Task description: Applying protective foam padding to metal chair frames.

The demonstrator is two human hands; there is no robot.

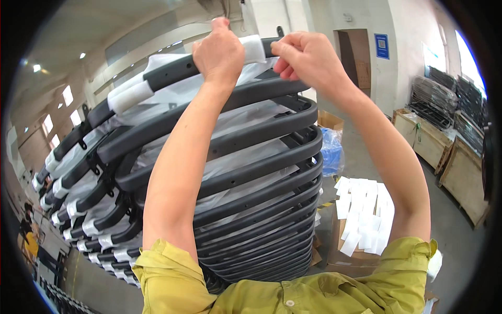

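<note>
The left hand (pixel 218 55) is curled closed at the top tube (pixel 172 71) of the stack of black frames (pixel 246 138), and seems to have hold of a white wrap (pixel 253 48) that shows just beside it; the right hand (pixel 312 57) is half closed, thumb and forefinger drawn together near the same tube's right end, and whether they pinch anything I cannot tell; that tube, uppermost on the stack, carries a second white wrap (pixel 130 97) toward the stack's left, with bare black tube between the two; the wrap at the hands looks nearly in place, though its covered part is hidden; lower on the stack's left side many tubes already bear short white wraps (pixel 90 226), the curved front tubes are bare, and translucent sheeting (pixel 230 123) lies between the frames.

Low to the stack's right, a cardboard box (pixel 342 259) carries loose white strips (pixel 366 212) spread on top, seemingly unused; just beside the stack's right edge are a brown carton (pixel 329 120) and a blue plastic bag (pixel 330 152), contents indistinct; well apart to the stack's right stand wooden crates (pixel 465 180), their insides hidden, with film-wrapped frames (pixel 434 99) above them.
</note>
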